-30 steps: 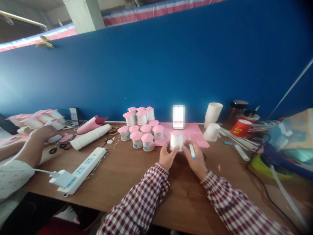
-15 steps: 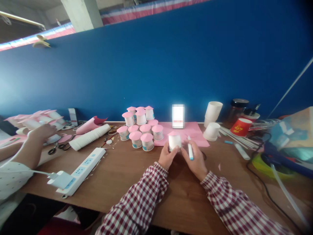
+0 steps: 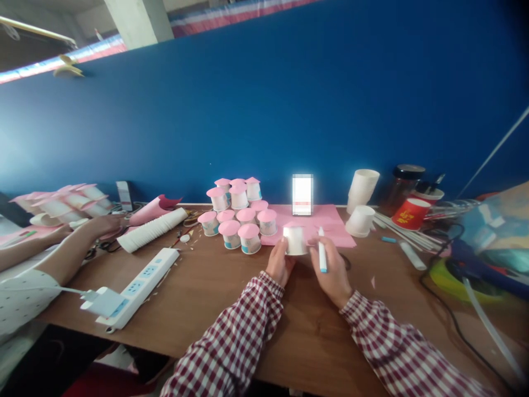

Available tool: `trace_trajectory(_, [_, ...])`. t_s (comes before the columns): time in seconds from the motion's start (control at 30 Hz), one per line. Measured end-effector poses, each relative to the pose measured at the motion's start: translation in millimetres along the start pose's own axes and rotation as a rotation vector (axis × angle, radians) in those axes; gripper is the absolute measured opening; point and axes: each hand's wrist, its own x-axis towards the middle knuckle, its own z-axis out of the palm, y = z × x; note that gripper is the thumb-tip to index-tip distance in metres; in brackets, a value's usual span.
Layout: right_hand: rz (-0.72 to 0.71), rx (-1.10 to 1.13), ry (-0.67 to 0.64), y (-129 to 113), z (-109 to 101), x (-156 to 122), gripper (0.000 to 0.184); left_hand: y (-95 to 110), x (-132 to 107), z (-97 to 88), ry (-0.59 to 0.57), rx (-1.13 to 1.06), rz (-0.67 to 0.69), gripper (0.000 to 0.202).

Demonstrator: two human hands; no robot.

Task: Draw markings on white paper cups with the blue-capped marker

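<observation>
My left hand is closed round the left side of a white paper cup, which has a pink paper cone on top. A white marker pen with a blue end, pointing down toward me, is held in my right hand, close to the cup's right side. Behind the cup lies a pink paper sheet. Left of it stand several white cups with pink cone tops, some stacked, with bluish drawings on their sides.
A white power strip and a stack of paper cups lie to the left, near a co-worker's hands. A bright phone screen leans at the back. At right are white cups, a red cup and a dark cable.
The cup has tipped slightly and my right fingers have drawn away from it, still holding the marker. The co-worker's hand has moved right, toward the scissors.
</observation>
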Motion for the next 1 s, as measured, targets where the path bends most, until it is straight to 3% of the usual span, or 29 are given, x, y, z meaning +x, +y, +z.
trace_trajectory(0.23, [-0.07,0.062,0.063,-4.9,-7.6,-6.6,0.024,1.9,0.1,-2.5,0.038,-0.013,-0.034,0.037])
trace_trajectory(0.37, [-0.127,0.019,0.07,-7.7,-8.7,-9.7,0.021,-0.2,-0.3,-1.6,-0.018,0.049,-0.043,0.046])
trace_trajectory(0.63, [-0.001,0.075,0.01,-9.8,-7.0,-7.5,0.019,-0.5,-4.2,1.7,-0.043,0.039,-0.039,0.048])
trace_trajectory(1.0, [-0.108,-0.076,-0.003,-4.0,-9.3,-6.3,0.019,-1.0,-5.4,3.2,-0.046,0.057,-0.048,0.047])
